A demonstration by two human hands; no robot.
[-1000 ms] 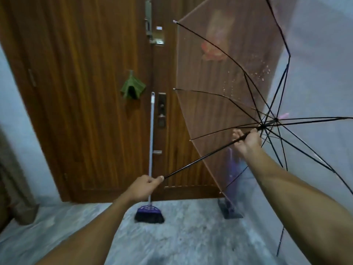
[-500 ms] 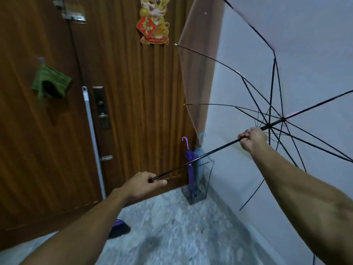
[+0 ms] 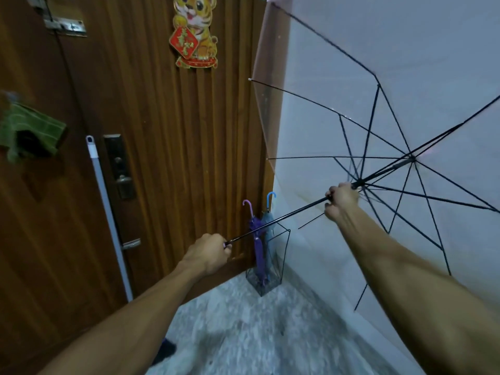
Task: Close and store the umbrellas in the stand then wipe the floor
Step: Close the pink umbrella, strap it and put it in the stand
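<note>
Your right hand point(image 3: 341, 200) has slid slightly down the open umbrella point(image 3: 378, 136)'s shaft; your left hand point(image 3: 207, 254) grips the handle. Marble floor point(image 3: 243, 334), stand point(image 3: 273, 269) cornered between door point(image 3: 151, 131) and wall point(image 3: 405, 36).

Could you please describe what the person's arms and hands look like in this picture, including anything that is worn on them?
Both arms are bare from the picture's lower edge up to the wrists, with no sleeve in view. The left hand and the right hand wear no gloves, and no watch, bracelet or ring shows. No markings appear on either forearm.
</note>
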